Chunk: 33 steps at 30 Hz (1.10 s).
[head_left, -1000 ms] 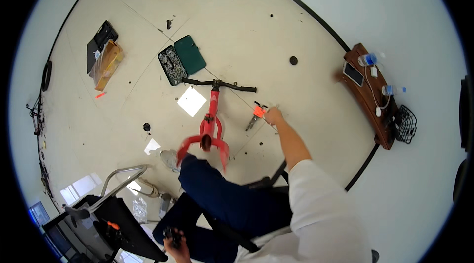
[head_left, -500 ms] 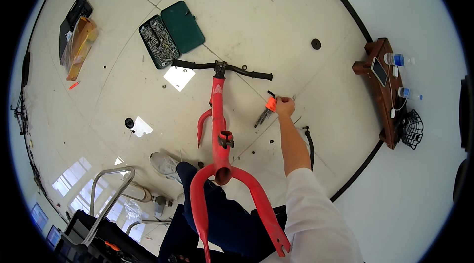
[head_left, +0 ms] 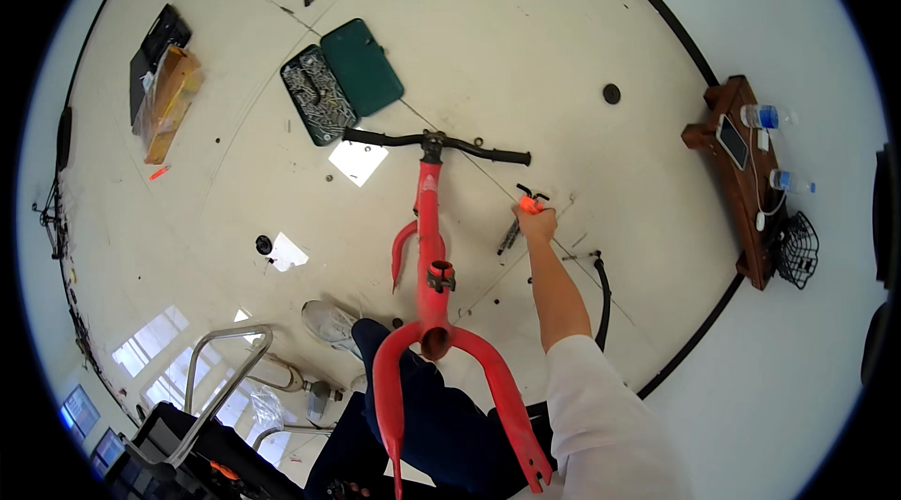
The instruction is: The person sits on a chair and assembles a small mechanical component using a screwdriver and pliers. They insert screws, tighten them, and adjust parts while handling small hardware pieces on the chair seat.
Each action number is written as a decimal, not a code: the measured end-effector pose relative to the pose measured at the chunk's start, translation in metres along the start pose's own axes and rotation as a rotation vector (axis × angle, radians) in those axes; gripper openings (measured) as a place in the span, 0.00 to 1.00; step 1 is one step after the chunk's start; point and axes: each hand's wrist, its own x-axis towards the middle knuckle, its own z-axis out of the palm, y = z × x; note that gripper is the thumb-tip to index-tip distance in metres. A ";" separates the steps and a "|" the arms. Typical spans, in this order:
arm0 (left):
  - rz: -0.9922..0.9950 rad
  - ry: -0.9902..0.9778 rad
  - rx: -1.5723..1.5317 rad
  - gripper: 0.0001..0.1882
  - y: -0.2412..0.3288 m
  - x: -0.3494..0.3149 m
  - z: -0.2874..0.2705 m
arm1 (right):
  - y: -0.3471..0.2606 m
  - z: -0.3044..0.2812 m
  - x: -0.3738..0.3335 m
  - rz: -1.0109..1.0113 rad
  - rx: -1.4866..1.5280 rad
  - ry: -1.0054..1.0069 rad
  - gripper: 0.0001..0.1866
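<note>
My right hand (head_left: 535, 221) reaches out over the floor to the right of the bike frame. Its fingers are closed around the bright orange holder of a hex key set (head_left: 530, 205). Black bent key ends stick out above the holder, and dark key shafts show below and left of the fist. The red bike frame (head_left: 429, 247) with its fork stands in front of me, the fork legs toward my lap. A black handlebar (head_left: 456, 143) shows at its far end. By my lap at the lower edge is a dark shape, perhaps my left hand (head_left: 349, 489); its fingers are indistinct.
A green case (head_left: 364, 68) full of bolts lies open beyond the handlebar. Right is a wooden bench (head_left: 741, 172) with a phone and bottles; a black wire basket (head_left: 798, 251) is beside it. A metal-framed chair (head_left: 225, 336) stands lower left. Small parts lie scattered on the floor.
My right hand has turned and drawn slightly toward me with the hex key set, its fingers now wrapped round the holder. The whole view has shifted a little.
</note>
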 end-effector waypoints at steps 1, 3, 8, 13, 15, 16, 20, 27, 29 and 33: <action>-0.006 -0.012 0.004 0.23 0.001 0.001 0.004 | -0.007 0.003 0.000 -0.017 -0.027 0.026 0.39; 0.001 0.032 0.034 0.23 0.004 -0.003 0.012 | -0.010 0.008 -0.004 -0.048 -0.092 0.056 0.36; -0.007 -0.028 -0.052 0.22 0.009 -0.001 0.019 | 0.012 0.005 -0.008 -0.218 0.094 -0.144 0.23; 0.077 -0.218 -0.060 0.24 0.000 0.001 0.044 | 0.003 -0.068 -0.052 -0.081 0.683 -0.471 0.06; 0.091 -0.343 -0.155 0.23 0.001 0.009 0.064 | -0.010 -0.128 -0.061 -0.080 0.809 -0.494 0.08; 0.062 -0.359 -0.185 0.23 0.006 0.007 0.077 | -0.018 -0.151 -0.080 -0.061 0.870 -0.534 0.09; 0.142 -0.623 -0.273 0.22 0.040 -0.021 0.123 | -0.083 -0.257 -0.130 -0.293 0.961 -0.452 0.17; 0.587 -0.888 -0.279 0.17 0.102 -0.119 0.136 | -0.154 -0.445 -0.379 -0.959 1.096 -0.868 0.21; 0.659 -0.887 -0.227 0.17 0.107 -0.150 0.123 | -0.128 -0.459 -0.455 -1.179 0.952 -1.033 0.22; 0.757 -0.836 -0.268 0.17 0.098 -0.188 0.096 | -0.063 -0.433 -0.547 -1.291 0.331 -1.597 0.14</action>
